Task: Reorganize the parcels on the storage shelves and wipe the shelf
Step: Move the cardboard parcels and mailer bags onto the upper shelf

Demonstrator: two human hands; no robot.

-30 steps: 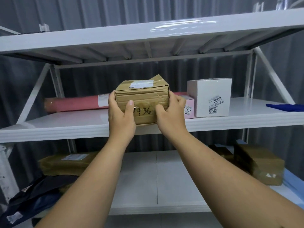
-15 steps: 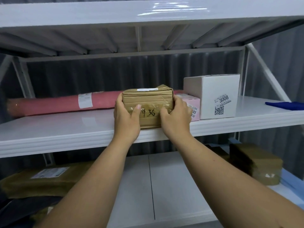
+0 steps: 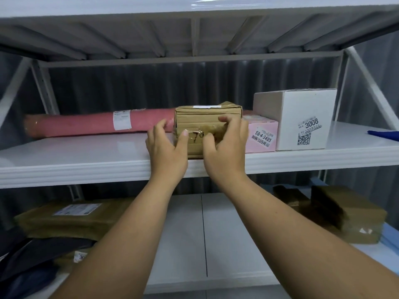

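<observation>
A taped brown cardboard parcel [image 3: 207, 117] with handwriting on its front stands on the middle shelf [image 3: 86, 162], near the front edge. My left hand [image 3: 166, 152] is just left of it; the fingers stand apart from its side and the thumb touches the front face. My right hand [image 3: 226, 152] hovers at the parcel's front right with loosely curled fingers, its thumb on the front. A blue cloth [image 3: 384, 134] lies at the shelf's far right.
A long pink roll [image 3: 86, 124] lies behind and left of the parcel. A pink box [image 3: 262, 134] and a white box [image 3: 302, 117] stand to its right. On the lower shelf are brown parcels [image 3: 71, 219] [image 3: 349, 214] and a dark bag [image 3: 32, 262].
Both hands carried the brown parcel onto the middle shelf and set it down beside the pink box. Their grip on its sides has since loosened, and the left fingers have come away.
</observation>
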